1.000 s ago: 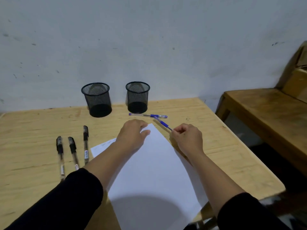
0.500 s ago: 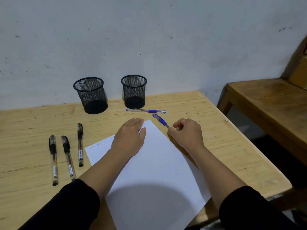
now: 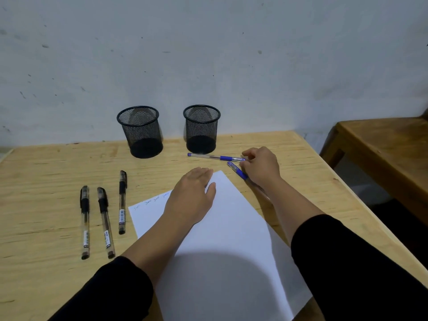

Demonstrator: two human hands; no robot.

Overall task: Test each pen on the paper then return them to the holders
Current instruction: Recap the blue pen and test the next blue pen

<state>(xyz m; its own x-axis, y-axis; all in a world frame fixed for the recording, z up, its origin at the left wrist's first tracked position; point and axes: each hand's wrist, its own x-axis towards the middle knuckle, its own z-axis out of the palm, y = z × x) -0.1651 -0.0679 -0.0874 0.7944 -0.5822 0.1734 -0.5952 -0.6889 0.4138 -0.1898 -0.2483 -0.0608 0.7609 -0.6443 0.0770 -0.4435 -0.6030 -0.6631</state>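
Two black mesh holders, the left holder [image 3: 140, 132] and the right holder [image 3: 201, 128], stand at the wall and look empty. A white paper [image 3: 231, 239] lies in front of me, with small scribbles near its top left corner. My left hand [image 3: 190, 200] rests flat on it, holding nothing. My right hand [image 3: 260, 167] is past the paper's top corner, with thumb and forefinger pinched on the right end of a blue pen [image 3: 213, 157] lying before the right holder. A second blue pen [image 3: 238, 171] lies on the table under that hand. Three black pens [image 3: 103, 218] lie left of the paper.
The light wooden table [image 3: 46, 172] ends close to my right arm. A darker wooden bench [image 3: 382, 144] stands to the right, across a gap. A grey wall rises right behind the holders.
My right hand has put the blue pen it held down on the table and moved forward to the end of the other blue pen. My left hand stays on the paper.
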